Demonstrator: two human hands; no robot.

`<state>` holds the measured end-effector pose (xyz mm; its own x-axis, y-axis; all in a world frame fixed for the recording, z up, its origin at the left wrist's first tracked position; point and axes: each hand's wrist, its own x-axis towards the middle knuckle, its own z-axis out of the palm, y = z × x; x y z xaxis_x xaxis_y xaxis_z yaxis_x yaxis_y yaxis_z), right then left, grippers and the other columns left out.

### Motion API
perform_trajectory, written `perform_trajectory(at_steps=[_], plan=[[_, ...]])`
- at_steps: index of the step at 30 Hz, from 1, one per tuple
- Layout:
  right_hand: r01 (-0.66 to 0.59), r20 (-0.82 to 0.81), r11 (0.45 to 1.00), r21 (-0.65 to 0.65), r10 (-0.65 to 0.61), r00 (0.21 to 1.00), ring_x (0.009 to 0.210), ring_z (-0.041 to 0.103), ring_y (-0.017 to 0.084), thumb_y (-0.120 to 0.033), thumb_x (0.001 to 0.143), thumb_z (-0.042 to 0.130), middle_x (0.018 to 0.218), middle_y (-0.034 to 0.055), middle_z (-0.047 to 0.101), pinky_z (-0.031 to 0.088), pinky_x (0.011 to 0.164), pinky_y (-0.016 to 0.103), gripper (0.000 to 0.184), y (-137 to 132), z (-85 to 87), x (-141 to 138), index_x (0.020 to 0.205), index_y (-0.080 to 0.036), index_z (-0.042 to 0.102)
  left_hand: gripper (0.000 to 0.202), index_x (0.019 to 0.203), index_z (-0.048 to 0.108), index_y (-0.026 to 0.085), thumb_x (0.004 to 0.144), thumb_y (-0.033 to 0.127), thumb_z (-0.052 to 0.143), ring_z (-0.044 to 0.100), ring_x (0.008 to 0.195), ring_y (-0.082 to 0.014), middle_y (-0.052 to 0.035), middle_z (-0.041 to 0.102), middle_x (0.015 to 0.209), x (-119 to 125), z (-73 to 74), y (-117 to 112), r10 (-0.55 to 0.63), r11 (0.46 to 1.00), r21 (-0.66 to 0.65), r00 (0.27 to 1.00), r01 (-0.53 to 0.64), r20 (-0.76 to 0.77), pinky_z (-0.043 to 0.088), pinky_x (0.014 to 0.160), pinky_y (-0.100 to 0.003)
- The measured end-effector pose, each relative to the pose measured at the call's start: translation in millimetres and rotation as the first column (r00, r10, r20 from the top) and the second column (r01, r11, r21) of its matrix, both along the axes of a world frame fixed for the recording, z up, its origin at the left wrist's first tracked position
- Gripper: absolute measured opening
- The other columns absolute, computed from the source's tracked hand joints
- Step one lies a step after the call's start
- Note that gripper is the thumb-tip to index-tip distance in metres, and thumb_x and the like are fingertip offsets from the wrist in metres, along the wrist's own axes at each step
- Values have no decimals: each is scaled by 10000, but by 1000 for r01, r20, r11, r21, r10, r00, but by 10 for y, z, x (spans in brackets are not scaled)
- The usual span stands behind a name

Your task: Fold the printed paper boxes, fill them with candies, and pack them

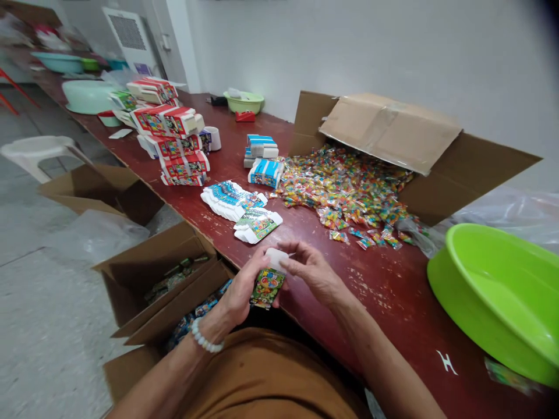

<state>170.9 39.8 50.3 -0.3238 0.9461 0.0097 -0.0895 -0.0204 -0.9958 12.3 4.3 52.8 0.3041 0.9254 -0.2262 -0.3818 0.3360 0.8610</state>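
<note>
Long red table (393, 291) along a white wall, chipped paint near the front edge. Big cardboard carton (393, 131) tipped on its side at the back right, spilling a heap of small colourful sachets (349, 192) across the tabletop. Bright green basin (498, 291) at the right edge, looks bare inside. Open floor cartons (152, 273) to the left of the table, partly filled with packed stuff, contents too dim to name. Stack of red printed boxes (174, 139) further up the table, blue boxes (264, 163) beside the heap, fan of flat unfolded box blanks (240, 209) just ahead of the hands.

Small printed box (267, 285) held in the air over the front edge of the table, between both hands. Left hand (242, 291) wrapped around the box body, fingers pressed onto it, bead bracelet at the wrist. Right hand (312, 270) pinching the white top flap (277, 258) between thumb and fingertips.

Step in hand, by the look of it: closing or tucking the top flap of one box; hard to tell from this angle if anything sits inside. Next move probably calls for steady hold with the left, flap pushed down and slotted in square, no crushing of the thin card.
</note>
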Motion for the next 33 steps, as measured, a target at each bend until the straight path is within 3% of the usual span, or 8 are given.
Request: perform_trajectory(at_steps=[4,9,14,17,22,26,30,33], plan=[[13,41,981,193,-21,999,704,626,170,-412,836,713,822,23,683,525,640,296,192,-68,-82,-99,862,-221,708,433,1232,517,226,839,363,639,624,561,-146,-17,686,834,22,-43,5,123,991,48,992,-122,-27,496,433,-210],[-20,215,821,571,-126,969,833,674,216,-315,896,650,861,58,736,527,811,371,129,-81,-13,-15,887,-240,755,388,1226,541,185,910,410,531,653,562,-183,-32,670,829,-49,64,33,17,983,-182,971,28,239,563,427,-313],[-69,56,987,145,61,997,584,654,185,-413,813,731,723,28,719,556,567,333,204,-87,44,-61,808,-209,724,445,1267,554,187,965,490,429,632,496,-165,-36,696,802,-16,39,40,83,986,-159,983,-57,161,529,410,-276],[-68,-105,996,-63,61,993,490,607,148,-422,730,800,703,18,712,526,469,292,261,-64,53,-136,719,-188,687,600,1341,533,161,961,595,369,603,452,-159,-30,673,662,29,-14,29,73,995,-71,993,-66,93,499,412,-248],[-64,-20,985,161,68,997,714,669,176,-395,815,737,1011,66,736,572,630,327,196,-49,53,-114,754,-211,708,588,1238,618,107,913,579,484,573,419,-140,-36,658,619,-34,-43,42,58,994,-93,997,-52,60,464,385,-222],[-62,177,880,470,-25,984,1057,639,232,-348,832,735,1055,59,709,502,949,411,95,-102,-47,-122,859,-258,730,420,1191,622,157,825,362,625,590,426,-134,-24,682,755,-62,-59,62,81,987,-148,989,-62,125,497,374,-247],[-96,120,966,239,68,990,817,667,188,-427,840,706,1004,45,686,540,715,336,213,-105,-215,-212,934,-239,669,433,1206,575,177,807,341,614,594,428,-119,-28,691,837,-20,-74,91,107,986,-140,986,-89,128,495,372,-236],[-114,121,990,80,104,987,628,612,152,-477,821,693,835,7,655,491,592,293,338,67,-286,-169,1032,-220,634,481,1243,529,159,806,357,561,575,422,-136,-3,667,696,-306,-86,167,250,968,-2,967,-250,-46,489,405,-248]])
